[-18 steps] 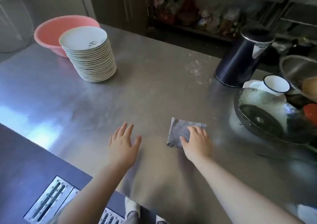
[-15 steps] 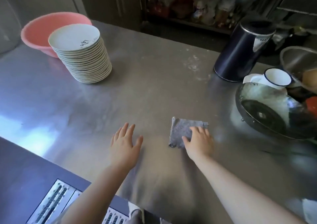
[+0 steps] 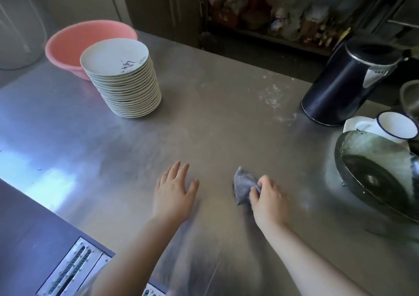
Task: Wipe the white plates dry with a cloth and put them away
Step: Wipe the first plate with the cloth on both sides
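In the head view, the person's right hand (image 3: 268, 199) is pinching the grey cloth (image 3: 243, 188) between thumb and curled fingers, bunching it up off the steel table (image 3: 204, 118) near the front edge, while the left hand (image 3: 174, 192) is lying flat beside it with fingers spread and holding nothing. The stack of white plates (image 3: 123, 81) is standing well apart from both hands, far forward and to the left, upright and tall, with the top plate's face showing a dark scribbled mark. The left hand is lying nearer to the stack than the right, so it looks the likelier one to reach forward and leftward for the top plate while the right is bringing the cloth. Between the hands and the stack the table is showing a broad bare stretch, giving open room for that reach. A pink basin (image 3: 74, 43) is sitting just behind the stack, touching or nearly touching it, so a plate lifted backward could knock it. On the right side a dark kettle (image 3: 344, 84), a white enamel mug (image 3: 394, 126) and a dark pan (image 3: 374, 173) are crowding the table's edge, leaving less room there. Where the plates are to be put away is not showing.
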Motion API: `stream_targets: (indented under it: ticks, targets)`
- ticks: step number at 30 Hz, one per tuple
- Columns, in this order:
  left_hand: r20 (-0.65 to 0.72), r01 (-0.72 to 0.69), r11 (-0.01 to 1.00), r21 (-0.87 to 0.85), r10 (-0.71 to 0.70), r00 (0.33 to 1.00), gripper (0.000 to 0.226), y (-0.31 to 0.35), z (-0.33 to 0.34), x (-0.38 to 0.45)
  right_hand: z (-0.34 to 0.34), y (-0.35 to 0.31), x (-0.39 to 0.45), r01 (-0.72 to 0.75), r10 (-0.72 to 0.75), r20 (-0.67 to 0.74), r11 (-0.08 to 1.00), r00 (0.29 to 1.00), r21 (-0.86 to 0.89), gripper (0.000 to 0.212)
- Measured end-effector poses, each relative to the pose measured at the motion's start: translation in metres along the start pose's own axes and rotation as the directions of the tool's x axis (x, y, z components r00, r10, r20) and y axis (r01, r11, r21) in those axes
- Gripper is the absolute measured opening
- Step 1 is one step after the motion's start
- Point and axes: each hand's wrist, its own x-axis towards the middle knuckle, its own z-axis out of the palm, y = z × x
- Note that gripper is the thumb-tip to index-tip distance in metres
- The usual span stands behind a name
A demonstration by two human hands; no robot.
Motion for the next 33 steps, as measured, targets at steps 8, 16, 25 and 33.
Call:
stream_targets:
  ticks: [8, 16, 25, 33]
  targets:
    - [-0.119, -0.012, 1.000, -0.021, 0.009, 0.993, 0.053, -0.023, -0.052, 0.033, -0.023, -0.090, 0.026, 0.101, -0.093, -0.041, 0.956, 0.995, 0.275, 0.020]
    - [-0.170, -0.202, 0.978, -0.045, 0.192, 0.967, 0.050, -0.087, -0.143, 0.125, 0.008, -0.216, 0.068, -0.033, 0.077, -0.097, 0.920, 0.992, 0.390, 0.018]
    - [-0.371, -0.355, 0.923, -0.151, 0.279, 0.885, 0.022, -0.144, -0.262, 0.238, -0.017, -0.354, 0.119, -0.137, 0.256, -0.211, 0.880, 0.943, 0.455, 0.013]
    - [-0.259, -0.250, 0.963, -0.101, 0.217, 0.941, 0.034, -0.157, -0.287, 0.295, -0.035, -0.388, 0.135, -0.099, 0.225, -0.306, 0.920, 0.925, 0.379, 0.015]
